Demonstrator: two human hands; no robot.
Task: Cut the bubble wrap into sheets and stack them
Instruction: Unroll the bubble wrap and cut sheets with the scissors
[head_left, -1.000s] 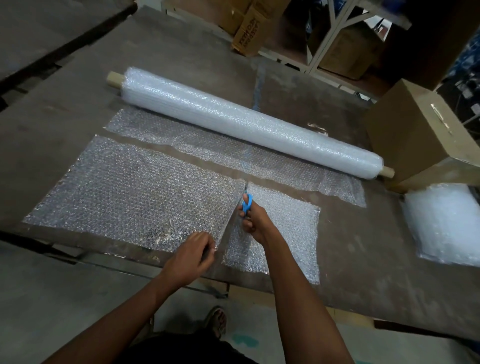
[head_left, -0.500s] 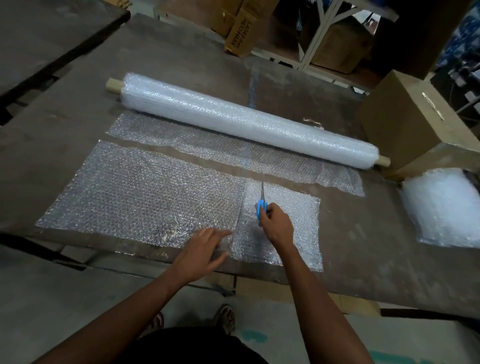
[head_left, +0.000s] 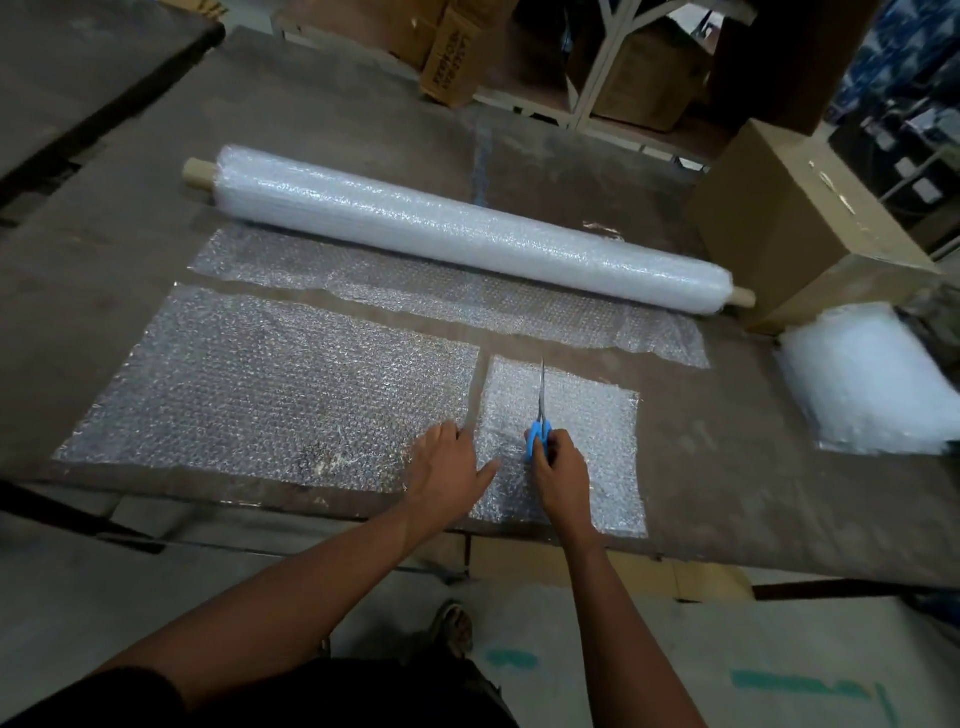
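The right hand is curled round the blue handles of the scissors, blades closed and pointing away over the small cut sheet lying under it. The left hand lies flat with fingers spread, pressing the near corner of the large sheet, thumb touching the small one.

The risk, I judge, is the light film sliding or lifting when the right hand moves off — the scissor tips could snag the bubbles and drag the small sheet askew. Both sheets reach close to the near edge of the bench, so a careless sweep could push one off to the floor.

Beyond the hands lies the roll, its loose tail just short of the sheets. Far to the right sits the stack, with bare bench between — room enough to carry a sheet across.
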